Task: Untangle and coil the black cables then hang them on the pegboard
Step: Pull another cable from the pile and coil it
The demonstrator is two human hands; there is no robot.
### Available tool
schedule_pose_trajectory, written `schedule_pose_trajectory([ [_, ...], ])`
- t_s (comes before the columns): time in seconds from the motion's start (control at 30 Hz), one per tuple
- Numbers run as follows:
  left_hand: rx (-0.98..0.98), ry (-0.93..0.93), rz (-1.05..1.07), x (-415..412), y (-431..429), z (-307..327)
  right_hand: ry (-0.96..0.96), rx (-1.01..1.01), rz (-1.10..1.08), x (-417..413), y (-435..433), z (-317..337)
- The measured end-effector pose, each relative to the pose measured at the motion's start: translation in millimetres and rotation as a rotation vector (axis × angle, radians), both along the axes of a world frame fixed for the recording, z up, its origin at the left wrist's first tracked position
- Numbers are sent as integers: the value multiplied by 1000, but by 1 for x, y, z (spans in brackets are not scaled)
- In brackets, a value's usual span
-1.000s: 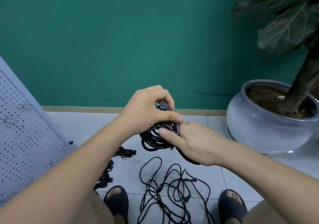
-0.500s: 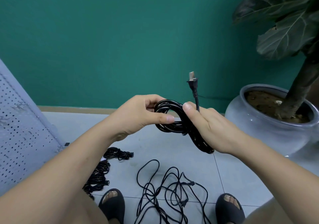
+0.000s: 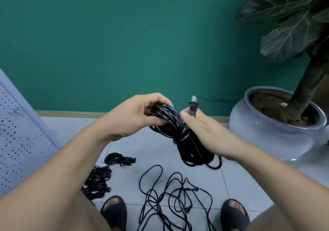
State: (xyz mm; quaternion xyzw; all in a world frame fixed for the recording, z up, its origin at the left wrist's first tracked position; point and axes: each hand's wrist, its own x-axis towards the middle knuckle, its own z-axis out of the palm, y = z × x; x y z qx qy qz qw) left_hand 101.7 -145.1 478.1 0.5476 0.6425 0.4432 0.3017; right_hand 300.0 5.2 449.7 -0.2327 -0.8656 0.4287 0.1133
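A coiled black cable (image 3: 179,134) hangs in the air between both hands, wrapped once around its waist. My left hand (image 3: 135,117) grips the coil's upper loop. My right hand (image 3: 204,134) pinches the cable just below its two-prong plug (image 3: 193,105), which points upward, while the lower half of the coil lies against that palm. On the floor below lies a loose tangled black cable (image 3: 170,200). Two bundled black cables, a small bundle (image 3: 119,159) and a larger pile (image 3: 97,182), sit to the left. The grey pegboard (image 3: 19,141) leans at the far left.
A large grey pot (image 3: 270,133) with a broad-leaved plant stands at the right against the teal wall. My two feet in black sandals, the left foot (image 3: 114,211) and the right foot (image 3: 235,213), flank the tangled cable on the pale tiled floor.
The coil has been raised and turned, and the plug end was pulled free and now sticks up from my right hand. My right hand slid nearer the plug.
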Motion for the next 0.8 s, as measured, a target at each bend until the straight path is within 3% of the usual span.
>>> schedule_pose_trajectory([
  [0.07,-24,25,-19,-1,-3,2,12,-53,111,3,-1,-3],
  [0.17,-21,190,51,-1,-6,6,85,40,132,3,-3,-7],
  [0.3,87,376,338,15,-2,5,153,176,46,3,-9,-7],
  [0.4,114,141,574,33,1,0,153,323,-57,0,-10,-5],
  [0.57,161,-381,609,55,8,-6,31,590,-197,-3,-12,-5],
  [0.7,140,-517,515,62,12,-4,-8,644,-152,-5,-18,-1],
  [0.8,101,-415,433,66,12,-5,-52,661,-110,-9,-24,-3],
])
